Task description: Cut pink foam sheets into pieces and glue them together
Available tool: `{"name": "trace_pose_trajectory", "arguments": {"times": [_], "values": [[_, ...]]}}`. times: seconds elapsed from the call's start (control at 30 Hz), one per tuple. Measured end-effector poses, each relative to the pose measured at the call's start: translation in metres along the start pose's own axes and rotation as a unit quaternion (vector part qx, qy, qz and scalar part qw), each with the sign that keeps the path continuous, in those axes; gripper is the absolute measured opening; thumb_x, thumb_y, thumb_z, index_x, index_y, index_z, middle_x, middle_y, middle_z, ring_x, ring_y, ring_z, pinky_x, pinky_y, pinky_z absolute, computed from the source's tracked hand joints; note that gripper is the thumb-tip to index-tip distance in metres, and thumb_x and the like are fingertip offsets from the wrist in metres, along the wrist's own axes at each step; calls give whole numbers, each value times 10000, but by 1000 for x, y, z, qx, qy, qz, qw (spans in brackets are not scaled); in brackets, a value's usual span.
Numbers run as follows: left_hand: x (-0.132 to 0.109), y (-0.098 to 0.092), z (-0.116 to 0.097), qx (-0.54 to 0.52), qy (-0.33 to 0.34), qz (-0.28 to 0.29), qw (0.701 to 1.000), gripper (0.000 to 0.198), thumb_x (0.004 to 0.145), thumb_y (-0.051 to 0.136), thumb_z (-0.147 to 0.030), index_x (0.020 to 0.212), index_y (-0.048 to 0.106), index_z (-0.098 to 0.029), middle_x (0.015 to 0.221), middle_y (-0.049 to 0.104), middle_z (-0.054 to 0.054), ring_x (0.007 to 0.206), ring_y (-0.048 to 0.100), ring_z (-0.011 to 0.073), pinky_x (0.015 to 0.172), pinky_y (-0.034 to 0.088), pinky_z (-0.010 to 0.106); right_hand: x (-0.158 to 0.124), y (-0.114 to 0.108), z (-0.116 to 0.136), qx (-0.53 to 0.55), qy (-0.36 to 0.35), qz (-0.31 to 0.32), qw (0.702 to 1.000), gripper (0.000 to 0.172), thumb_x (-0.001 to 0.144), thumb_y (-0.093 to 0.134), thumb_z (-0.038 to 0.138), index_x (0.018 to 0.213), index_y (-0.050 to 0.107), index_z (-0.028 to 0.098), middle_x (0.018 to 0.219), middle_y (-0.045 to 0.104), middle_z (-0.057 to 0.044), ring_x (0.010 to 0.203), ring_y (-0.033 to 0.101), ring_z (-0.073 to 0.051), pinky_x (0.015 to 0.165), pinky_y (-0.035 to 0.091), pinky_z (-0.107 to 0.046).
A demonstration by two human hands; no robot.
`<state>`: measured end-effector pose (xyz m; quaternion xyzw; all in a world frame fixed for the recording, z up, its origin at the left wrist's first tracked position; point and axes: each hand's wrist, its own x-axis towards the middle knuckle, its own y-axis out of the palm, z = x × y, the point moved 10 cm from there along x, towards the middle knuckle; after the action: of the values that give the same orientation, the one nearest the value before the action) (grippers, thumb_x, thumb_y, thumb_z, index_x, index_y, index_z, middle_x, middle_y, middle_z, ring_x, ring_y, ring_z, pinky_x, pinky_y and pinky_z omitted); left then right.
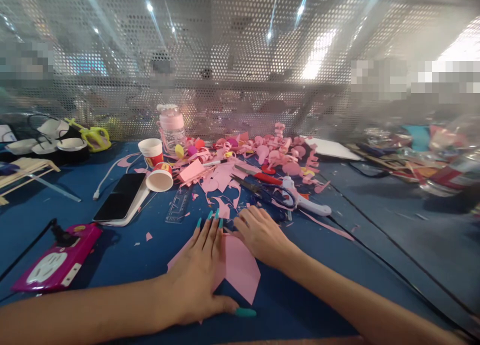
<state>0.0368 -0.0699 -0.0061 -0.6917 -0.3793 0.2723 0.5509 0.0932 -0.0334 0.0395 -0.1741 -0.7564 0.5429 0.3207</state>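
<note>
A folded piece of pink paper (pixel 242 270) lies on the blue table near its front edge. Flat across its left part, my left hand (pixel 198 270) presses down with fingers stretched out and thumb spread to the right. My right hand (pixel 262 235) rests at the paper's top edge with its fingers curled together. A small dark bit shows by its fingertips, but what it holds is hidden. Just beyond are pink paper scraps (pixel 221 207), a clear ruler (pixel 177 205), dark-handled scissors (pixel 262 189) and a white glue gun (pixel 309 203).
A heap of pink paper curls (pixel 266 152) lies at the back, beside a clear bottle (pixel 172 127) and two paper cups (pixel 159 177). Left are a phone (pixel 122 195) and a magenta power strip (pixel 56 260). Cables (pixel 390 270) cross the right side. A perforated metal screen (pixel 240 60) stands behind.
</note>
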Motion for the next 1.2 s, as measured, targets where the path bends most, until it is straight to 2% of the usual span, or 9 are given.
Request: {"name": "trace_pose_trajectory", "arguments": {"times": [0.17, 0.37, 0.53, 0.63, 0.73, 0.9, 1.03, 1.1, 1.2], "values": [[-1, -5, -1, 2, -9, -6, 1000, 1071, 653, 341, -774, 1362, 189, 14, 1417, 145, 268, 1313, 104, 381, 1032, 206, 529, 9, 20, 16, 8, -134, 85, 987, 122, 876, 419, 166, 888, 538, 190, 831, 584, -36, 779, 488, -170, 644, 339, -288], [-1, -10, 1, 21, -18, -52, 998, 923, 749, 297, -703, 1354, 228, -9, 1412, 216, 240, 1315, 172, 330, 1048, 222, 482, 5, 23, 22, -11, -202, 83, 976, 135, 877, 411, 146, 841, 538, 173, 780, 591, -23, 727, 472, -157, 600, 276, -291], [13, -22, 26, 41, -72, -121, 989, 907, 784, 289, -664, 1367, 117, 10, 1414, 177, 271, 1321, 132, 331, 1046, 221, 488, 20, 27, 0, -42, -174, 58, 982, 146, 876, 421, 139, 926, 553, 172, 844, 612, -38, 800, 483, -165, 618, 274, -293], [21, -27, 41, 49, -96, -165, 980, 933, 778, 305, -663, 1374, 25, -3, 1420, 139, 283, 1324, 71, 342, 1038, 208, 517, 33, 35, -14, -41, -157, 76, 984, 174, 873, 436, 141, 988, 556, 191, 841, 623, -36, 794, 492, -158, 611, 283, -284], [26, -18, 57, 34, -135, -143, 980, 973, 753, 315, -687, 1366, 44, 18, 1411, 144, 301, 1316, 101, 362, 1033, 224, 514, 42, 39, -21, -42, -140, 65, 987, 153, 884, 426, 165, 913, 575, 189, 821, 624, -39, 802, 502, -160, 632, 301, -280], [24, -13, 64, 11, -158, -128, 979, 1002, 727, 343, -702, 1364, 55, 16, 1419, 122, 292, 1321, 91, 349, 1044, 217, 498, 39, 18, -36, -48, -51, -38, 997, 296, 920, 320, 254, 816, 577, 149, 790, 607, -85, 768, 521, -193, 652, 357, -319], [24, -12, 65, -4, -161, -133, 978, 1016, 715, 401, -680, 1368, 16, -3, 1425, 102, 287, 1322, 70, 350, 1042, 209, 514, 21, -4, -31, 26, -12, -102, 994, 374, 920, 229, 206, 987, 576, 86, 964, 621, -153, 924, 537, -226, 803, 416, -367], [24, -11, 66, -9, -159, -139, 977, 1024, 714, 435, -653, 1368, -18, -7, 1426, 89, 290, 1322, 62, 354, 1037, 213, 520, 13, -6, -14, 83, -46, -94, 991, 415, 921, 220, 235, 1154, 509, 50, 1177, 551, -175, 1127, 464, -228, 929, 383, -369], [24, -9, 66, -8, -150, -145, 978, 1032, 717, 441, -646, 1365, -40, -3, 1425, 79, 296, 1323, 61, 353, 1035, 220, 512, 8, 12, 9, 167, -78, 16, 983, 541, 909, 264, 397, 1296, 380, 37, 1336, 416, -176, 1260, 341, -228, 1035, 297, -396]]}}
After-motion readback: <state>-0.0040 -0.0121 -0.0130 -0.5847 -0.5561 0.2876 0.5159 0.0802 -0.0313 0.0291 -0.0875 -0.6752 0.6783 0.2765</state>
